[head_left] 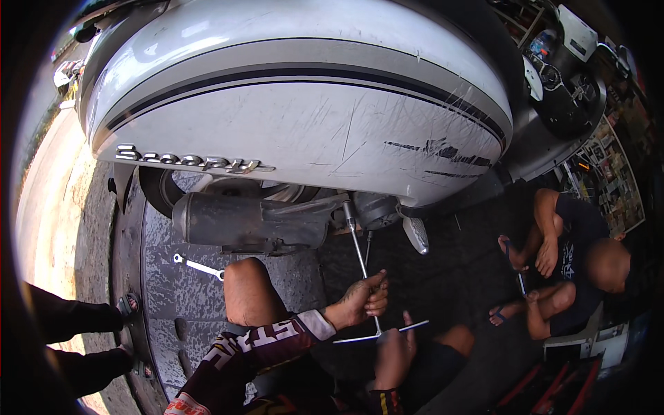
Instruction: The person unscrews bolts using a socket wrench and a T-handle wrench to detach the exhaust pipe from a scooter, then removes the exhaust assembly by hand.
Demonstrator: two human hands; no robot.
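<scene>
My left hand (361, 301) is closed around the shaft of a T-handle socket wrench (357, 245). The wrench slants up and away, its socket end meeting the underside of a white scooter (290, 131) beside the dark exhaust muffler (242, 218). At the near end, my right hand (393, 356) is at the crossbar, blurred by motion. One or more of its fingers point upward past the bar; whether it grips the bar cannot be made out. A silver combination wrench (200, 267) lies on the floor, left of my bare knee (252, 292).
At the right a person (581, 256) sits low, with a hand on a tool (521, 282). Another person's legs (83, 346) stand at the left edge. A metal footrest (415, 235) juts from the scooter. Red-edged racks (553, 387) are at the lower right.
</scene>
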